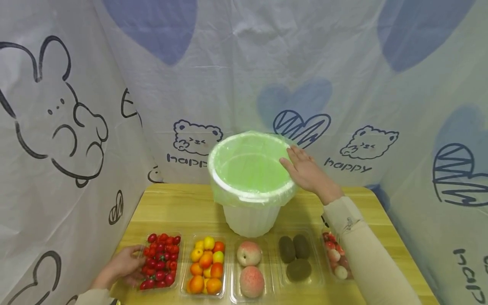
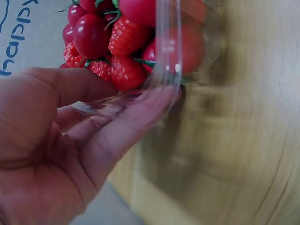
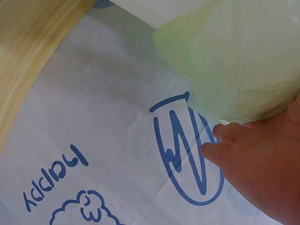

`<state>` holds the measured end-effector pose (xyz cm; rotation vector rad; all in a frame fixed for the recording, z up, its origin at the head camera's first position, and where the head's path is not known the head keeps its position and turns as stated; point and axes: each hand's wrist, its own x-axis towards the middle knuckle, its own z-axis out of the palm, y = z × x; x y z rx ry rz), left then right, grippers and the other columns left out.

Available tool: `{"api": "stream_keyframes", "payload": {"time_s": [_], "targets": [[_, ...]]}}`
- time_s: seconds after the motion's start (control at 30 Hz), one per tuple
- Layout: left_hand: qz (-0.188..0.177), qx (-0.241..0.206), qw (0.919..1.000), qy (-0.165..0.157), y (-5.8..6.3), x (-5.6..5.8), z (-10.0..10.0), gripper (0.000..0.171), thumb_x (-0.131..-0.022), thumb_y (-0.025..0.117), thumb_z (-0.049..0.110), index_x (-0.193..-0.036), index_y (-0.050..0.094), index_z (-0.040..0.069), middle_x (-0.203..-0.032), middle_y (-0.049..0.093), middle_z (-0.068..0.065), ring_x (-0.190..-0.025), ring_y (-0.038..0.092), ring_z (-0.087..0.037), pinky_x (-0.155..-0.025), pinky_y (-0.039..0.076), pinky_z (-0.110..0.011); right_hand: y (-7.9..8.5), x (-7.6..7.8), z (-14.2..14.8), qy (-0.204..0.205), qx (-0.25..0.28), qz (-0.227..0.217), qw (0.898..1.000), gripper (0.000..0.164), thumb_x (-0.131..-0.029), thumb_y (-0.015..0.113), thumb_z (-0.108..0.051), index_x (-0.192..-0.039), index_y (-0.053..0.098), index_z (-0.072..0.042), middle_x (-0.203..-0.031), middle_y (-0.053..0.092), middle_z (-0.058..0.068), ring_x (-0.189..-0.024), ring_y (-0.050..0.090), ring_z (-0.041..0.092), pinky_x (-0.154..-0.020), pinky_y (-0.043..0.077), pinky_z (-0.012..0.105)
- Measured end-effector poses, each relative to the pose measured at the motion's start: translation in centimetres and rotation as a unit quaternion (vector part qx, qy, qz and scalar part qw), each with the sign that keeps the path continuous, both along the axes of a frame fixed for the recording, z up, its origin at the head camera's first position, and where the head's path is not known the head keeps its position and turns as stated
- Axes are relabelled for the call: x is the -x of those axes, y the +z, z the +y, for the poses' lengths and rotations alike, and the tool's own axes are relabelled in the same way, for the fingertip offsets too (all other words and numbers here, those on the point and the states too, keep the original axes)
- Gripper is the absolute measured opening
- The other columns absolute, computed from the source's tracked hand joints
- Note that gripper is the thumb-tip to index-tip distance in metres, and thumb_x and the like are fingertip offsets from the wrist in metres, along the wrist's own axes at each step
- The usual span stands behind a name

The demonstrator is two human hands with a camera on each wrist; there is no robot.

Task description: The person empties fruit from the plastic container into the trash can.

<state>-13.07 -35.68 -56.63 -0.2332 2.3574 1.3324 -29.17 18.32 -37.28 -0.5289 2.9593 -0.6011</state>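
A clear plastic box [image 2: 168, 51] of red cherries [image 2: 92, 36] and raspberries or strawberries stands at the table's left. My left hand [image 1: 127, 263] grips its left side; in the left wrist view, the thumb lies at the inner side and the fingers outside the wall. A white bin [image 1: 249, 220], lined with a pale green plastic bag [image 3: 234, 61], stands upright at the back middle. My right hand [image 1: 308, 173] rests at the bin's right rim, fingers extended, against the bag's folded-over edge. Its fingertips are partly hidden in the right wrist view.
Along the front of the wooden table [image 1: 171, 207] stand clear boxes of orange and yellow fruit [image 1: 206, 259], two peaches [image 1: 251, 281], and kiwis [image 1: 299, 270]. Another box of red and pale fruit [image 1: 334, 255] is partly behind my right sleeve. Printed curtains [image 1: 236, 84] surround the table.
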Motion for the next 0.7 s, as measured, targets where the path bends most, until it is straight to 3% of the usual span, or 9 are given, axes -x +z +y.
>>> {"api": "stream_keyframes", "payload": {"time_s": [0.2, 0.37, 0.53, 0.7], "targets": [[-0.011, -0.118, 0.9915, -0.053, -1.4, 0.2, -1.6, 0.051, -0.107, 0.047, 0.003, -0.146, 0.027, -0.023, -0.102, 0.077, -0.017, -0.075, 0.077, -0.03, -0.064, 0.068, -0.046, 0.0, 0.0, 0.2, -0.007, 0.003, -0.005, 1.0, 0.085, -0.11, 0.012, -0.064, -0.169, 0.006, -0.004, -0.178, 0.0, 0.017, -0.165, -0.001, 0.039, -0.134, 0.0, 0.06], [-0.008, -0.149, 0.9868, -0.062, -1.5, 0.1, -2.5, 0.055, -0.107, 0.047, 0.004, -0.149, 0.022, -0.022, -0.101, 0.077, -0.013, -0.075, 0.077, -0.028, -0.067, 0.068, -0.047, -0.1, 0.0, 0.1, -0.007, 0.006, -0.004, 1.0, 0.085, -0.11, 0.012, -0.064, -0.169, 0.006, -0.003, -0.178, 0.0, 0.018, -0.165, 0.0, 0.039, -0.134, 0.0, 0.061], [0.001, -0.151, 0.9867, -0.061, -0.4, 0.6, -2.4, 0.059, -0.107, 0.046, 0.004, -0.151, 0.016, -0.022, -0.094, 0.076, -0.012, -0.072, 0.076, -0.024, -0.066, 0.068, -0.045, -0.1, 0.0, 0.1, -0.007, 0.009, -0.002, 1.0, 0.085, -0.11, 0.012, -0.064, -0.169, 0.007, -0.003, -0.178, 0.001, 0.018, -0.165, 0.0, 0.04, -0.133, 0.0, 0.062], [0.008, -0.144, 0.9879, -0.057, 1.6, 1.4, -1.9, 0.059, -0.108, 0.044, 0.004, -0.152, 0.015, -0.022, -0.089, 0.076, -0.012, -0.073, 0.076, -0.024, -0.067, 0.068, -0.045, -0.1, 0.1, 0.0, -0.006, 0.007, -0.004, 1.0, 0.084, -0.11, 0.013, -0.063, -0.169, 0.006, -0.003, -0.178, 0.0, 0.017, -0.165, 0.0, 0.04, -0.133, -0.001, 0.062]]}}
